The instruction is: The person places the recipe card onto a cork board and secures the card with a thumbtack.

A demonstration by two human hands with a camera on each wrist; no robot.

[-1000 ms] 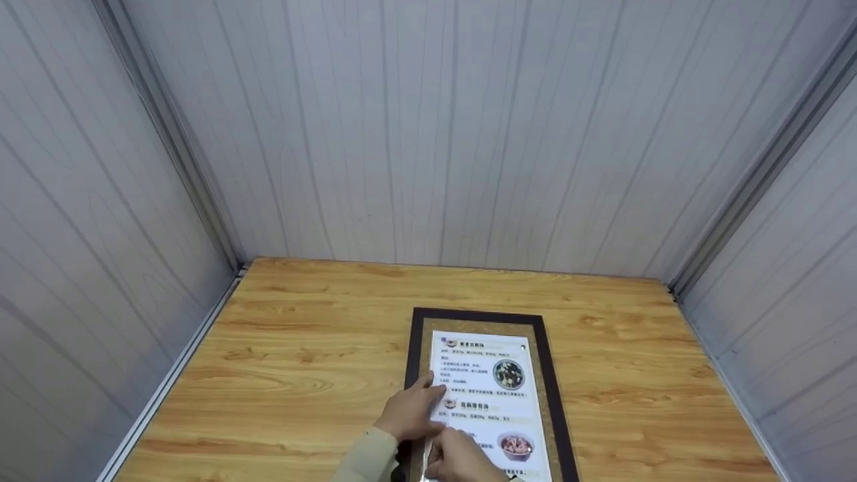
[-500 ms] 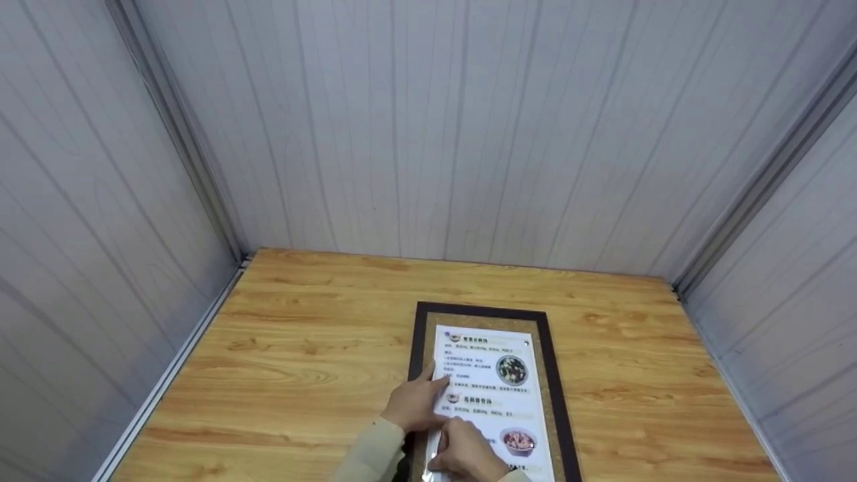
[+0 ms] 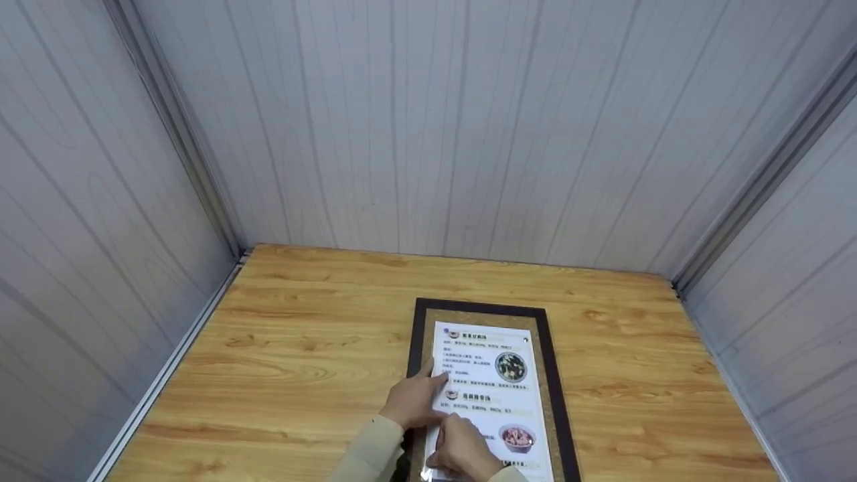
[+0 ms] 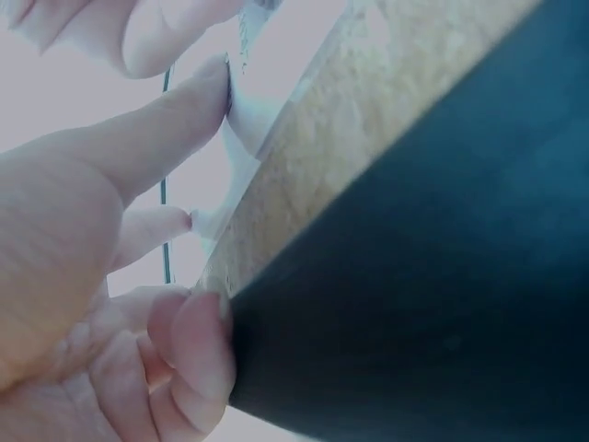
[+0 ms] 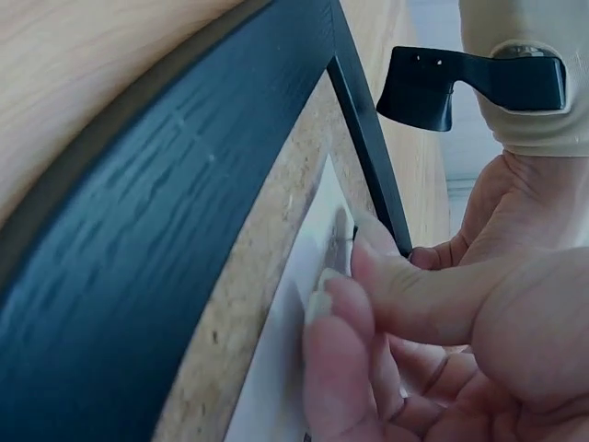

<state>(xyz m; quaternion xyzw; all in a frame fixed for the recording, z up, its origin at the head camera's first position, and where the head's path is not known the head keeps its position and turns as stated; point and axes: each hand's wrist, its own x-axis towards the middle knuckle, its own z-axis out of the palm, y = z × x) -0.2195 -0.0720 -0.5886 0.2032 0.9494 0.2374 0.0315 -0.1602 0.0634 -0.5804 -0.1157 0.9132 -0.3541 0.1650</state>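
Note:
A printed recipe sheet [image 3: 479, 375] with food pictures lies on a cork board [image 3: 554, 408] in a dark frame [image 3: 482, 307]. Pin heads dot its upper corners. My left hand [image 3: 413, 402] rests over the board's left side, straight fingers pressing the sheet; in the left wrist view, curled lower fingers [image 4: 201, 350] touch the frame's edge. Just below, my right hand [image 3: 465, 447] is at the sheet's left edge. In the right wrist view its thumb [image 5: 405, 285] and forefinger pinch a small pin [image 5: 353, 234] by the sheet's corner, mostly hidden.
The wood-grain table [image 3: 301, 348] extends on both sides of the board. Pale panel walls [image 3: 428, 134] enclose it at the back, left and right. A dark band device [image 5: 469, 87] sits on the left sleeve.
The head view has shifted slightly, so the board sits a little higher in it. Both hands stay at the sheet's left edge; the right fingers have shifted only slightly.

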